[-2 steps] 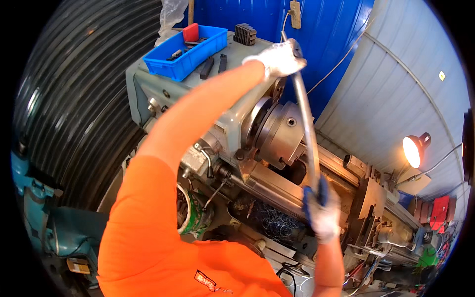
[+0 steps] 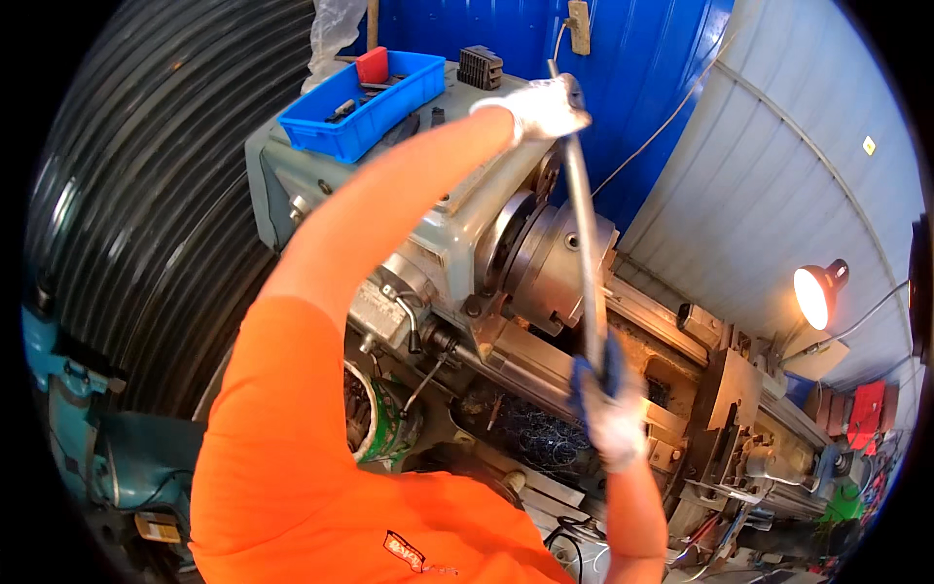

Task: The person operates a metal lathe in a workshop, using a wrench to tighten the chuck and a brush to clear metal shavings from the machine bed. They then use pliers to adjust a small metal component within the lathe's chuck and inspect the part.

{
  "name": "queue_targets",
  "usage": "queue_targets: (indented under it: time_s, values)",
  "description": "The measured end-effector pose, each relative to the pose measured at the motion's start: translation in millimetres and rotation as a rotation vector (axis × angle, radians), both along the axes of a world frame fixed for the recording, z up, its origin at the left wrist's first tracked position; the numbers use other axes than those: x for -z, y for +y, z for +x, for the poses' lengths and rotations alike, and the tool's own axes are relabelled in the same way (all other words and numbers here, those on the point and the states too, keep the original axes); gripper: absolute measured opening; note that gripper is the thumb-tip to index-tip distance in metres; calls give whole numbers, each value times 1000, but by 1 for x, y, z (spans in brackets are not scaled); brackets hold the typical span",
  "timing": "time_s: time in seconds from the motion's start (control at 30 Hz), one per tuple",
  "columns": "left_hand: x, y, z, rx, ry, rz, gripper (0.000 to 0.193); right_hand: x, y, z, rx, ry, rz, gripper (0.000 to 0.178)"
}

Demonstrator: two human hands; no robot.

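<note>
A long metal bar (image 2: 586, 219) slants in front of the lathe chuck (image 2: 559, 263), tilted with its upper end toward the blue wall. My left hand (image 2: 548, 109), in a white glove, is closed around the bar near its top. Lower down, my right hand (image 2: 615, 414), in a white glove with dark blue fingers, grips the bar's other end above the lathe bed. Motion smears the right hand a little. From this view, I cannot tell whether the bar touches the chuck.
On the headstock (image 2: 277, 180) stands a blue bin (image 2: 355, 136) with a red box (image 2: 372, 66) and small tools. A bucket (image 2: 394, 428) and metal shavings (image 2: 545, 436) lie below. A lit lamp (image 2: 812, 295) is on the right, beyond the carriage (image 2: 730, 389).
The lower part of the bar has swung left, together with my right hand. My left hand has shifted slightly left, still gripping the upper part.
</note>
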State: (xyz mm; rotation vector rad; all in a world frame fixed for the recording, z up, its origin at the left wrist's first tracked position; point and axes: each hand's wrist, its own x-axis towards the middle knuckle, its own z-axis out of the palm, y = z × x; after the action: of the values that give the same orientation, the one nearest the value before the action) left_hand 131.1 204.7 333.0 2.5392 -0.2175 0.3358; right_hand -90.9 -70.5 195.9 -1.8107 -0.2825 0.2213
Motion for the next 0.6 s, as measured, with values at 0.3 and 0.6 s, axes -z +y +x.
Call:
queue_targets:
  time_s: [0.3,0.6]
  values:
    - [49,132,137,-144,185,653,57,1,211,52,-33,-63,253,65]
    - [48,125,103,-61,285,878,66,9,262,69,20,-292,134,64]
